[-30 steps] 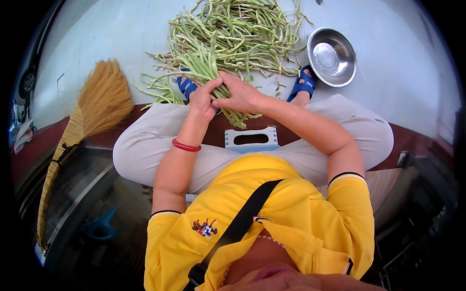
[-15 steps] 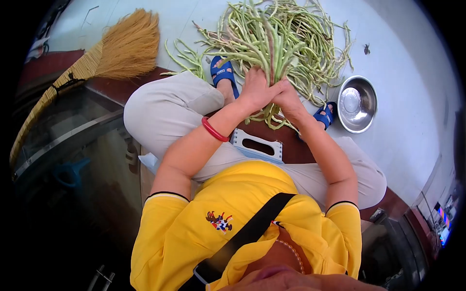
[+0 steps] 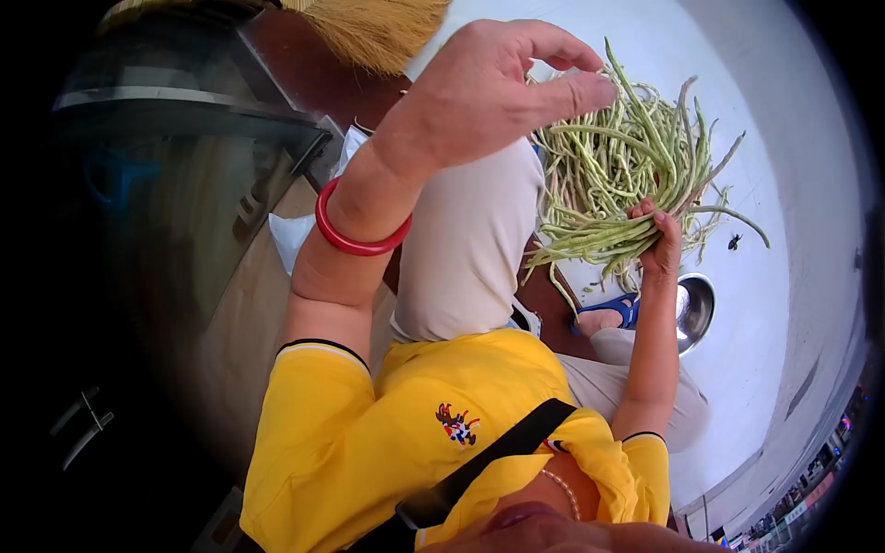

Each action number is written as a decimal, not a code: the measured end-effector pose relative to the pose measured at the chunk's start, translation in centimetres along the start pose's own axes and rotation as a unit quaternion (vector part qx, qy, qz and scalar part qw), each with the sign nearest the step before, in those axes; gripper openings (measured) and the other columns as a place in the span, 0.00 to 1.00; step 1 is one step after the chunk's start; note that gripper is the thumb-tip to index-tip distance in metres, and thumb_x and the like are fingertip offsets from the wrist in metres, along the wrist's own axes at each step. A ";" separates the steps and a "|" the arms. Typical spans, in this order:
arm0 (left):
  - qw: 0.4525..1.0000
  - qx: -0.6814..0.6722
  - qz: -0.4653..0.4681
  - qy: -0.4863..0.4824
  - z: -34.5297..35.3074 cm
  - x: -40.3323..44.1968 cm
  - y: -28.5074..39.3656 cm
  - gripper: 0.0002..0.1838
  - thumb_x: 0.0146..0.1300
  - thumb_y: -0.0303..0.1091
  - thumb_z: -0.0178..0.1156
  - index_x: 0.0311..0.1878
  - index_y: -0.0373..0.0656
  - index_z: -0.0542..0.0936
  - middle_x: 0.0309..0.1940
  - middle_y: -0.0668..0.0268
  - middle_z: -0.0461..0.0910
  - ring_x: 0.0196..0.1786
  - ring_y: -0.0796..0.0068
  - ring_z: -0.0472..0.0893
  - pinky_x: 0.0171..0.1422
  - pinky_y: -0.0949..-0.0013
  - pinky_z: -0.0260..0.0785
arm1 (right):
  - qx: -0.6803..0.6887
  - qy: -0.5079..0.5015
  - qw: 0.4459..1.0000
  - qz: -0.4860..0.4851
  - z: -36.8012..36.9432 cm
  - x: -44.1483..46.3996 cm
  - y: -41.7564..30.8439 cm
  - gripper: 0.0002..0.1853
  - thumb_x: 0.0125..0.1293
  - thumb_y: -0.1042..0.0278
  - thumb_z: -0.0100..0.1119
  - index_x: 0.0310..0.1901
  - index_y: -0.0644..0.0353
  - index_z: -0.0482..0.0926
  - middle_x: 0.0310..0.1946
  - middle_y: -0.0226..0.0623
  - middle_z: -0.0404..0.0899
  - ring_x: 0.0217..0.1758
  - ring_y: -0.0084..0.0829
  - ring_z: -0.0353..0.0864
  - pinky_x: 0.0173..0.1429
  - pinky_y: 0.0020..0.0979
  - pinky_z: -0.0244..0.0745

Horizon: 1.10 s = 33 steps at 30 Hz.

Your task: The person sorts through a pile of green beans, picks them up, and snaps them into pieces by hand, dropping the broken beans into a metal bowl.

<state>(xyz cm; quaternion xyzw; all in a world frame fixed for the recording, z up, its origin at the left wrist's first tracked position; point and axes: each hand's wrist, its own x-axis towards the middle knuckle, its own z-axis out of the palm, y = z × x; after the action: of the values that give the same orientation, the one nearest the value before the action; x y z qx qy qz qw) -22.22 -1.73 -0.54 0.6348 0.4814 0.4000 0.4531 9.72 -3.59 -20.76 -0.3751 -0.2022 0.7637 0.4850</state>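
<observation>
My right hand (image 3: 661,241) is closed around a bundle of long beans (image 3: 613,235), some green and some purplish. The bean ends spread out to both sides of the fist. My left hand (image 3: 502,92), with a red bangle (image 3: 359,241) on its forearm, is raised closer to the camera. Its thumb and forefinger are curved apart, and I see nothing held between them. Behind its fingertips, a large tangled pile of long beans (image 3: 590,152) lies on the floor, partly hidden by the hand and the bundle.
A straw broom (image 3: 378,32) lies at the top left. The shiny metal basin (image 3: 698,313) stands right of a foot in a blue slipper (image 3: 619,311). A small dark object (image 3: 735,241) rests on the pale floor (image 3: 765,304). Glass-fronted furniture (image 3: 184,184) is at my left.
Both hands were together on the upright bundle. My left hand has let go and moved up and left; my right hand has carried the beans rightward, now lying sideways. The view has turned.
</observation>
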 end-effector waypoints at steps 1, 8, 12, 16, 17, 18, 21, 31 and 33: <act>1.000 -0.008 0.004 0.024 -2.5 0.3 -2.6 0.11 0.63 0.34 0.57 0.43 0.37 0.80 0.37 0.70 0.80 0.43 0.84 0.76 0.48 0.79 0.67 | -0.023 0.004 1.000 0.007 -0.2 -0.1 0.0 0.13 0.48 0.70 0.56 0.36 0.65 0.70 0.28 0.32 0.68 0.36 0.30 0.69 0.51 0.30 0.65; 0.918 0.055 -0.393 0.010 -6.4 -2.5 -29.6 0.16 0.53 0.37 0.64 0.37 0.33 0.81 0.31 0.66 0.80 0.34 0.79 0.75 0.40 0.74 0.68 | -0.159 0.164 0.974 -0.003 -1.6 -0.3 -0.1 0.20 0.47 0.75 0.51 0.46 0.68 0.67 0.31 0.38 0.73 0.33 0.34 0.75 0.41 0.32 0.74; 0.847 0.305 -0.431 -0.062 -1.2 -5.0 -37.8 0.37 0.42 0.56 0.66 0.47 0.33 0.75 0.47 0.54 0.74 0.54 0.59 0.72 0.56 0.60 0.65 | -0.178 0.181 0.967 0.000 -3.9 -0.2 -1.7 0.18 0.48 0.74 0.52 0.43 0.68 0.68 0.30 0.38 0.73 0.33 0.34 0.75 0.43 0.34 0.74; 0.814 0.412 -0.406 -0.051 5.5 -4.1 -38.9 0.40 0.38 0.53 0.69 0.52 0.38 0.70 0.54 0.55 0.66 0.61 0.59 0.63 0.66 0.53 0.52 | -0.202 0.210 0.956 -0.021 -4.1 0.0 -3.7 0.17 0.48 0.73 0.54 0.41 0.68 0.69 0.30 0.39 0.73 0.34 0.34 0.75 0.43 0.34 0.73; 0.806 0.442 -0.391 -0.040 6.6 -4.1 -39.1 0.34 0.40 0.49 0.69 0.50 0.39 0.71 0.51 0.55 0.68 0.59 0.57 0.65 0.66 0.54 0.52 | -0.212 0.221 0.951 -0.033 -3.8 -0.1 -4.1 0.16 0.48 0.73 0.54 0.40 0.68 0.69 0.30 0.39 0.73 0.34 0.34 0.75 0.43 0.34 0.73; 0.808 0.437 -0.392 -0.048 7.3 -4.3 -39.9 0.34 0.40 0.49 0.69 0.50 0.39 0.71 0.51 0.55 0.68 0.59 0.57 0.65 0.66 0.54 0.52 | -0.226 0.230 0.946 -0.037 -3.4 -0.2 -4.4 0.16 0.47 0.73 0.54 0.40 0.68 0.69 0.31 0.39 0.73 0.34 0.34 0.75 0.43 0.33 0.73; 0.794 0.494 -0.355 0.010 8.0 -4.1 -42.2 0.23 0.43 0.38 0.64 0.44 0.41 0.72 0.46 0.57 0.68 0.54 0.57 0.67 0.64 0.53 0.53 | -0.243 0.237 0.939 -0.052 -2.1 0.2 -4.9 0.16 0.47 0.73 0.54 0.40 0.68 0.69 0.31 0.39 0.73 0.35 0.34 0.75 0.44 0.33 0.72; 0.836 0.380 -0.373 0.134 8.9 -4.6 -44.8 0.12 0.44 0.27 0.58 0.35 0.39 0.74 0.35 0.52 0.76 0.40 0.50 0.77 0.45 0.54 0.69 | -0.225 0.128 0.960 -0.106 0.7 7.3 -7.5 0.14 0.51 0.70 0.56 0.39 0.68 0.69 0.34 0.37 0.70 0.41 0.34 0.71 0.51 0.34 0.68; 0.843 0.342 -0.392 0.137 6.9 -4.1 -44.4 0.12 0.43 0.28 0.58 0.35 0.38 0.74 0.32 0.51 0.78 0.38 0.49 0.78 0.45 0.55 0.70 | -0.219 0.117 0.960 -0.133 3.3 10.1 -7.7 0.15 0.49 0.70 0.56 0.38 0.68 0.71 0.31 0.39 0.72 0.37 0.34 0.75 0.47 0.34 0.71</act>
<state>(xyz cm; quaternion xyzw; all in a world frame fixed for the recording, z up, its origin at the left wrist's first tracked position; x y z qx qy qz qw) -27.58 -1.48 -45.31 0.4469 0.8533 0.0822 0.2556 9.24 9.07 -17.28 -0.5284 -0.3546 0.5805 0.5080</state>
